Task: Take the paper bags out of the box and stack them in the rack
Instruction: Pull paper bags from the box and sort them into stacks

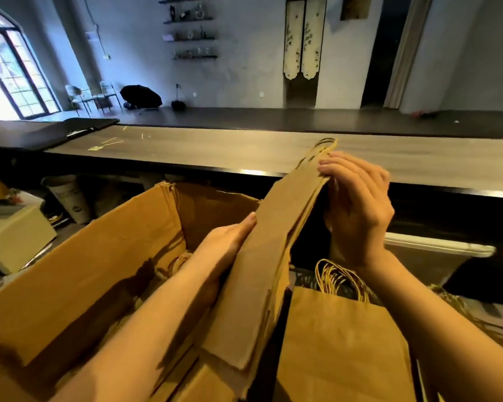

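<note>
A flat bundle of brown paper bags (262,274) is held upright and tilted between both hands, above the right edge of the open cardboard box (99,271). My left hand (227,245) presses flat against the bundle's left face. My right hand (357,207) grips its top end, where twisted paper handles (323,146) stick out. More brown bags with looped handles (340,338) stand to the right of the box, below my right forearm. What holds them is hidden. Inside the box more bag handles show by my left wrist.
A long wooden counter (244,152) runs across in front of me. A paper cup (70,198) and a smaller closed box (12,236) sit at the left under the counter. A metal edge (436,248) shows at the right. Beyond lies an open room with chairs.
</note>
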A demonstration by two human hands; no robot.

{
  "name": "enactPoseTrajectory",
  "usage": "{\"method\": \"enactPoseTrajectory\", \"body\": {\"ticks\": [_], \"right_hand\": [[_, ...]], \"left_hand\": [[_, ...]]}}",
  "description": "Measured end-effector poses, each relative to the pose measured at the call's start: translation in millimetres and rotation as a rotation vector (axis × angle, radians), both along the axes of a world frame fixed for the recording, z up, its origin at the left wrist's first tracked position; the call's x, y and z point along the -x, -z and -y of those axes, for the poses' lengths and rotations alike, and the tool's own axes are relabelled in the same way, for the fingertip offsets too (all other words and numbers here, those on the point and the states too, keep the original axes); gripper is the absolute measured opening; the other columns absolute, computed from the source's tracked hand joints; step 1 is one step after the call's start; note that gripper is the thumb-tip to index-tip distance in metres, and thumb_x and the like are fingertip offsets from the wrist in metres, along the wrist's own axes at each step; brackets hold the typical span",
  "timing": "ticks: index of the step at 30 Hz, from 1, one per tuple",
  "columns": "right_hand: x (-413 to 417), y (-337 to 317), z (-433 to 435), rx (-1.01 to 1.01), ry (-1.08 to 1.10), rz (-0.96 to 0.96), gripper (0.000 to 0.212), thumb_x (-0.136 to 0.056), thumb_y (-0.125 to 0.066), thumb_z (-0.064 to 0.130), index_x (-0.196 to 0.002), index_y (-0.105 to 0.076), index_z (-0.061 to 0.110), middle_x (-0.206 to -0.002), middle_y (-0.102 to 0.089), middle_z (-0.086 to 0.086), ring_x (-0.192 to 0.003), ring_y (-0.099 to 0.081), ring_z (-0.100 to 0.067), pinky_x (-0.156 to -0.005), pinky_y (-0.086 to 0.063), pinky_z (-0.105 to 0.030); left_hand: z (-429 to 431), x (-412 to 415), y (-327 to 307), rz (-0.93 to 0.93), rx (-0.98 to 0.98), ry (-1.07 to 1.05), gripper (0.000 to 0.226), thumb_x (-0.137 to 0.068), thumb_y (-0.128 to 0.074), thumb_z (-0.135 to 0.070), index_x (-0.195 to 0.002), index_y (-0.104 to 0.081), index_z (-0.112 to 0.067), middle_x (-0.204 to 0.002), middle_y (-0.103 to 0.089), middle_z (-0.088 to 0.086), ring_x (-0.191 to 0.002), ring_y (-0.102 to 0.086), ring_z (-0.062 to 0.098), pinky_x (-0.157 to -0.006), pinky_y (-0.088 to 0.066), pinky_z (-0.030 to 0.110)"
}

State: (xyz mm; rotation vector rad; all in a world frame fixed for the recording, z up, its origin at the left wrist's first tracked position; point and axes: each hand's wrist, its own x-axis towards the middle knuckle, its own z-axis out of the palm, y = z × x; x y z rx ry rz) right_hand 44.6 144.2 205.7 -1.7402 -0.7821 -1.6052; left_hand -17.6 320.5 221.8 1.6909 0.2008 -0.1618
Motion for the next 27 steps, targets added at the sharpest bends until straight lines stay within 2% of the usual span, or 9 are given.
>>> {"method": "enactPoseTrajectory", "body": {"ticks": [2, 7, 10, 12, 15, 17, 22, 24, 27], "right_hand": [[1, 9, 24, -0.103, -0.059, -0.139, 0.016, -0.093, -0.059, 0.008, -0.106, -0.065, 0.001, -0.113, -0.065, -0.014, -0.111, -0.061, -0.027, -0.092, -0.05, -0.047], [25, 29, 76, -0.286, -0.397, -0.681, 0.033, -0.097, -0.039, 0.016, -0.127, -0.053, 0.018, -0.14, -0.05, -0.005, -0.135, -0.042, -0.016, -0.11, -0.036, -0.043], [42, 38, 99, -0.354, -0.517, -0.934, 0.047, -0.096, -0.032, 0.05, -0.136, -0.045, 0.027, -0.148, -0.042, 0.003, -0.139, -0.033, -0.012, -0.115, -0.026, -0.048], [54, 44, 116, -0.316, -0.541, -1.099, 0.065, -0.085, -0.037, 0.071, -0.139, -0.04, 0.036, -0.15, -0.035, 0.014, -0.14, -0.029, -0.006, -0.116, -0.024, -0.046], [72, 54, 132, -0.39, -0.638, -1.287, 0.053, -0.085, -0.047, 0.05, -0.135, -0.03, 0.055, -0.141, -0.036, 0.033, -0.128, -0.038, 0.011, -0.102, -0.043, -0.022], [82, 65, 136, -0.472, -0.635, -1.369, 0.053, -0.09, -0.049, 0.049, -0.135, -0.024, 0.057, -0.128, -0.038, 0.041, -0.113, -0.047, 0.02, -0.087, -0.048, -0.01], [107, 88, 161, -0.745, -0.623, -1.622, 0.048, -0.074, -0.054, 0.047, -0.122, -0.05, 0.051, -0.109, -0.067, 0.018, -0.096, -0.067, -0.005, -0.079, -0.056, -0.031], [120, 91, 168, -0.74, -0.648, -1.667, 0.035, -0.074, -0.055, 0.039, -0.108, -0.065, 0.042, -0.104, -0.072, 0.01, -0.096, -0.068, -0.01, -0.079, -0.057, -0.031], [137, 95, 176, -0.723, -0.659, -1.718, 0.035, -0.076, -0.053, 0.034, -0.109, -0.063, 0.034, -0.098, -0.073, 0.004, -0.091, -0.069, -0.011, -0.072, -0.054, -0.025]], "left_hand": [[23, 0, 3, 0.024, 0.015, -0.057, 0.037, -0.091, -0.05, -0.047, -0.097, -0.071, -0.018, -0.085, -0.073, 0.001, -0.079, -0.066, 0.014, -0.076, -0.052, 0.031], [84, 10, 13, 0.039, 0.162, -0.221, 0.03, -0.092, -0.049, -0.047, -0.093, -0.068, -0.024, -0.088, -0.072, -0.002, -0.081, -0.066, 0.013, -0.061, -0.047, 0.026], [107, 17, 32, 0.04, 0.191, -0.284, 0.026, -0.093, -0.049, -0.044, -0.086, -0.065, -0.026, -0.073, -0.072, -0.01, -0.067, -0.067, 0.005, -0.052, -0.047, 0.019], [123, 20, 46, 0.052, 0.169, -0.322, 0.024, -0.092, -0.048, -0.045, -0.088, -0.064, -0.028, -0.079, -0.071, -0.01, -0.078, -0.066, 0.008, -0.064, -0.05, 0.025], [146, 21, 65, 0.036, 0.121, -0.359, 0.036, -0.091, -0.045, -0.05, -0.115, -0.059, -0.027, -0.111, -0.065, -0.007, -0.106, -0.059, 0.013, -0.095, -0.048, 0.04], [158, 22, 78, 0.013, 0.12, -0.37, 0.043, -0.091, -0.044, -0.05, -0.125, -0.054, -0.024, -0.118, -0.061, -0.007, -0.111, -0.055, 0.013, -0.099, -0.045, 0.038], [185, 28, 105, -0.048, 0.116, -0.324, 0.011, -0.095, -0.043, -0.044, -0.086, -0.048, -0.039, -0.093, -0.056, -0.018, -0.085, -0.052, -0.003, -0.07, -0.04, 0.019], [190, 31, 117, -0.086, 0.09, -0.304, 0.009, -0.094, -0.042, -0.044, -0.092, -0.05, -0.04, -0.097, -0.058, -0.015, -0.09, -0.054, 0.001, -0.072, -0.043, 0.022], [196, 33, 133, -0.147, 0.071, -0.262, 0.031, -0.094, -0.044, -0.043, -0.12, -0.053, -0.028, -0.114, -0.058, -0.01, -0.106, -0.054, 0.01, -0.088, -0.046, 0.029]]}}
